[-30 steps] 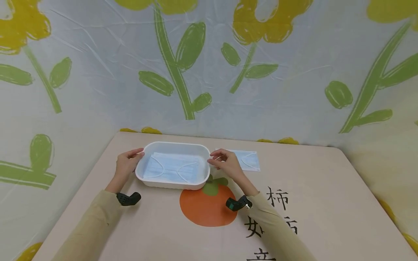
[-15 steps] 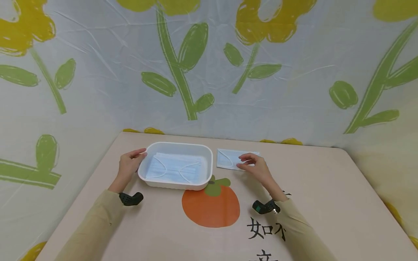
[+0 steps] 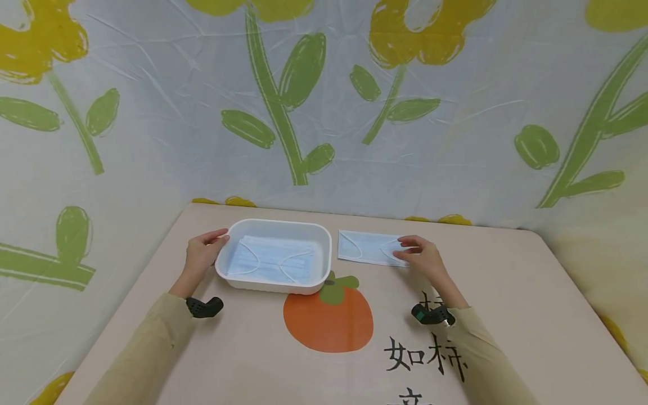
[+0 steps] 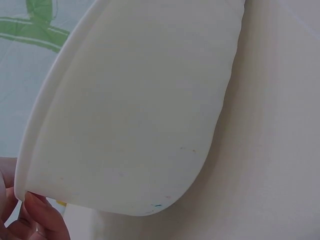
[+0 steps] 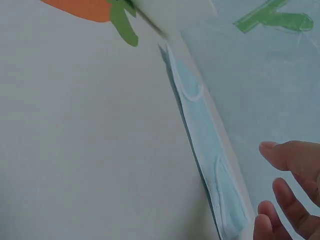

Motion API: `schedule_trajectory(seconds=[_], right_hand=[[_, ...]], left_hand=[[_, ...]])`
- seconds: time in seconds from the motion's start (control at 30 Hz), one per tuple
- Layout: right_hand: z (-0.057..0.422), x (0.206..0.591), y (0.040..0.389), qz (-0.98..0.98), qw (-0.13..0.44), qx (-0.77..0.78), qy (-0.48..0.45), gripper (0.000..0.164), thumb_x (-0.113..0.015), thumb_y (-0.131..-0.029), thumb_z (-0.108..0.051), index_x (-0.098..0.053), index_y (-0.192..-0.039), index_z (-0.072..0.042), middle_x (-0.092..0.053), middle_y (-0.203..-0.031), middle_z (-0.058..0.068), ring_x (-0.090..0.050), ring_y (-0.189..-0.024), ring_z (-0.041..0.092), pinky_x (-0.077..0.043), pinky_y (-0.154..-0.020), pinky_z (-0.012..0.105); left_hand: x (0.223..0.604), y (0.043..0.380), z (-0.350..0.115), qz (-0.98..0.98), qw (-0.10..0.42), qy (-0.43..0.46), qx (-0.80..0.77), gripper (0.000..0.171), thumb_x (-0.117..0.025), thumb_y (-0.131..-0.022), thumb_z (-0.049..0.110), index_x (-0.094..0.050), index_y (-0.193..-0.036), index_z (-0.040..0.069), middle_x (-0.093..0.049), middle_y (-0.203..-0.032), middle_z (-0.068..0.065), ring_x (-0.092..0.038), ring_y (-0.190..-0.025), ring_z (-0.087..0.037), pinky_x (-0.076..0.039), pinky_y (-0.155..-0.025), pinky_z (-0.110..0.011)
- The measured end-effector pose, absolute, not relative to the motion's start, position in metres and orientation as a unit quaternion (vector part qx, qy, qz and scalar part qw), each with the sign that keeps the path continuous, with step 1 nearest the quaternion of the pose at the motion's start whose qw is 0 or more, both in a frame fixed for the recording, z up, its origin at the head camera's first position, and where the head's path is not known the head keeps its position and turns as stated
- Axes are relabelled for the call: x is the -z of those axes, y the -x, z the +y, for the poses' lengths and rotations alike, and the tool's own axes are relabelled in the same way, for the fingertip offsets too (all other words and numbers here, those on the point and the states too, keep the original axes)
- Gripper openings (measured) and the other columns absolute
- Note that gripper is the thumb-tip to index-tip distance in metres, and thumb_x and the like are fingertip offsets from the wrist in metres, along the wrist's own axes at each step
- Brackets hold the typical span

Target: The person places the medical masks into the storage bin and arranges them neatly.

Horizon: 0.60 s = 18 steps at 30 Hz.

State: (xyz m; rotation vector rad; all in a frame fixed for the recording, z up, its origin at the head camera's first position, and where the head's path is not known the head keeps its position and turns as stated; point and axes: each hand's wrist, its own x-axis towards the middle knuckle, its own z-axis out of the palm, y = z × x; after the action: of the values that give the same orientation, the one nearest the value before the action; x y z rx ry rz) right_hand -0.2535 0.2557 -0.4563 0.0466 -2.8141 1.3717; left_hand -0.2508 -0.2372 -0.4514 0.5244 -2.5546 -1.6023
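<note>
My left hand (image 3: 199,256) pinches the left rim of a white plastic basin (image 3: 273,288). In the left wrist view the fingertips (image 4: 46,214) grip the rim, and the basin's outer wall (image 4: 130,110) fills most of the picture. Inside the basin lies a light blue face mask (image 3: 270,261) with white ear loops. Another blue face mask (image 3: 372,253) lies flat on the table, right of the basin. Above its right end hovers my right hand (image 3: 424,259), covering that corner. The right wrist view shows this hand's thumb and fingers (image 5: 290,157) spread apart, holding nothing.
The pale pink tabletop (image 3: 243,349) bears a printed orange persimmon (image 3: 329,323) and black characters (image 3: 405,354). A flower-patterned curtain (image 3: 192,140) hangs behind and on both sides, close to the table's back edge.
My right hand has left the basin's right side and moved rightward across to the right end of the table's mask. The left hand keeps its grip on the basin rim.
</note>
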Motion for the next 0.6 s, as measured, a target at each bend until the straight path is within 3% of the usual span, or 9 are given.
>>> schedule_trajectory(seconds=[0.3,0.6], right_hand=[[0.267,0.455,0.264,-0.898,-0.007,-0.440,0.016,0.054,-0.068,-0.090,-0.024,-0.049,-0.135,-0.001,-0.053,-0.133,0.026,-0.052,-0.119,0.042,-0.046,-0.097,0.047],[0.274,0.454,0.276,-0.898,-0.025,-0.438,0.034,0.059,-0.069,-0.088,-0.025,-0.047,-0.137,-0.001,-0.048,-0.136,0.026,-0.047,-0.125,0.042,-0.044,-0.100,0.051]], left_hand=[[0.452,0.251,-0.237,-0.831,0.032,-0.177,0.527,0.038,-0.059,-0.096,0.029,-0.061,-0.130,0.011,-0.059,-0.118,-0.015,-0.052,-0.086,-0.016,-0.048,-0.058,-0.014],[0.458,0.255,-0.240,-0.834,0.040,-0.171,0.523,0.039,-0.058,-0.096,0.029,-0.061,-0.130,0.011,-0.059,-0.118,-0.015,-0.053,-0.087,-0.017,-0.048,-0.057,-0.016]])
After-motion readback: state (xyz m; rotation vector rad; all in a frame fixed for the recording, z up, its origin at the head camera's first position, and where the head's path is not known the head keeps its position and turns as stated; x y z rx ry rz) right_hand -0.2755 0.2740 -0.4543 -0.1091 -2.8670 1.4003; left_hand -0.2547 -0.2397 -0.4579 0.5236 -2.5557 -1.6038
